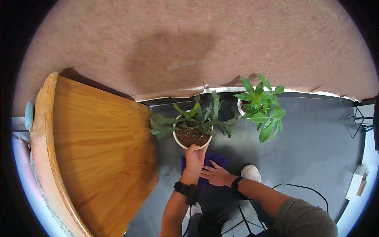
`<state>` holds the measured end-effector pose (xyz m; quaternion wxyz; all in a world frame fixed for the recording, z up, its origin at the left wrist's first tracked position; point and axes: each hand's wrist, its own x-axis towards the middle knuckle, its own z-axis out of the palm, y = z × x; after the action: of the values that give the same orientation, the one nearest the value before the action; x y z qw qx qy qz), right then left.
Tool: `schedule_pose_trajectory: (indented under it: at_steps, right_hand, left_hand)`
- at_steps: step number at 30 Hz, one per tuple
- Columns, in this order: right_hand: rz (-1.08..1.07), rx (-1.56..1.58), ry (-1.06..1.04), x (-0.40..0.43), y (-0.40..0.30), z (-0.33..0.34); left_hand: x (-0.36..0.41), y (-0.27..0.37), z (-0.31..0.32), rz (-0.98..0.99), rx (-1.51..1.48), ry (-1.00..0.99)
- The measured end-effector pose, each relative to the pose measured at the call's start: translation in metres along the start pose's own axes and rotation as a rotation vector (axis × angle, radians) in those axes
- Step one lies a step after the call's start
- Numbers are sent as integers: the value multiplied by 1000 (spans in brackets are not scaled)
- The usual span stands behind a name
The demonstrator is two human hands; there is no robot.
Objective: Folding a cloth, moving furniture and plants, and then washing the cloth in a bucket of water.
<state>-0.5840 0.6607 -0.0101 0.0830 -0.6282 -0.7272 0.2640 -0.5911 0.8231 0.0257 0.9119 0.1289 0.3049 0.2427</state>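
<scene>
With its thumb over the white rim, my left hand (194, 160) grips a round pot (175, 137) that holds brown soil and a plant with long, lobed dark green leaves (216, 108). Just below and to the right, my right hand (217, 174) lies with spread fingers on a folded purple cloth (218, 159). The cloth is partly hidden by my hands and left forearm. Both wrists wear black bands.
A wooden cabinet or headboard panel (103, 142) stands at left. A second potted plant with bright green leaves (266, 115) stands by the wall (266, 44). Dark floor tiles (308, 148), my white shoe (251, 173), a black cable (308, 187) and a white box (355, 182) are also visible.
</scene>
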Motion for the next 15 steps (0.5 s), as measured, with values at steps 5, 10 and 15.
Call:
schedule_pose_trajectory:
  at_steps: [5,10,15]
  right_hand:
    - [13,-11,-42,2,2,4]
    - [16,-56,-92,2,5,4]
    - [26,-60,-90,1,1,4]
  left_hand:
    - [-7,-5,-7,20,-33,-12]
    - [-23,-4,-21,-4,-47,38]
    - [-31,-5,-30,-29,-82,79]
